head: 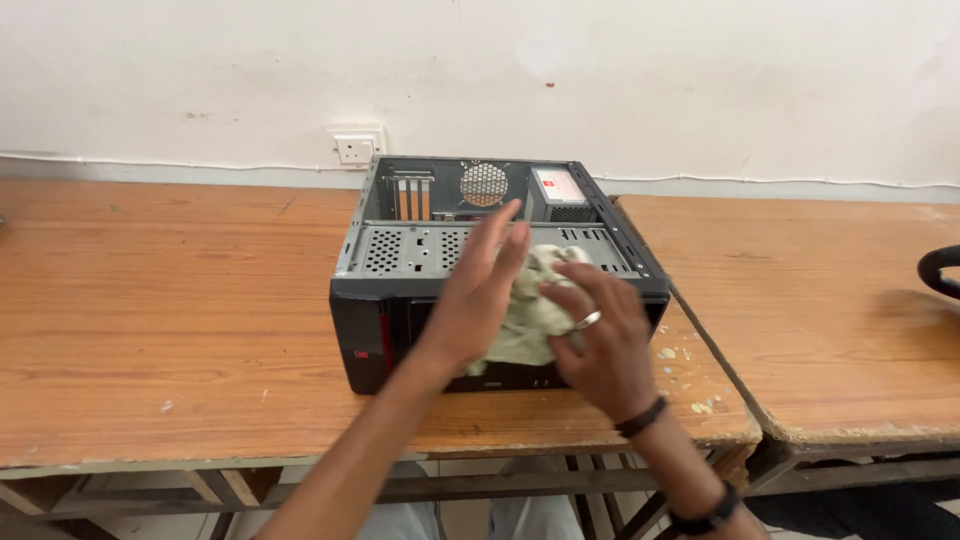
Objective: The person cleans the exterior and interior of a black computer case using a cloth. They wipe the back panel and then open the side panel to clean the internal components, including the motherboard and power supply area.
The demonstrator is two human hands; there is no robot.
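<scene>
An open black computer case (pixel 390 250) lies on its side on a wooden table (pixel 170 300), its grey metal drive cage and rear fan grille showing. A crumpled pale green cloth (pixel 527 310) lies over the case's front top edge. My right hand (pixel 600 335), with a ring on one finger and a dark wristband, grips the cloth from the right. With its fingers stretched out, my left hand (pixel 480 290) lies flat against the cloth's left side, over the case front.
A second wooden table (pixel 830 300) adjoins on the right, with a dark curved object (pixel 940 268) at its right edge. A white wall socket (pixel 355 148) and a thin white cable run along the wall behind the case. Paint specks mark the near right table corner.
</scene>
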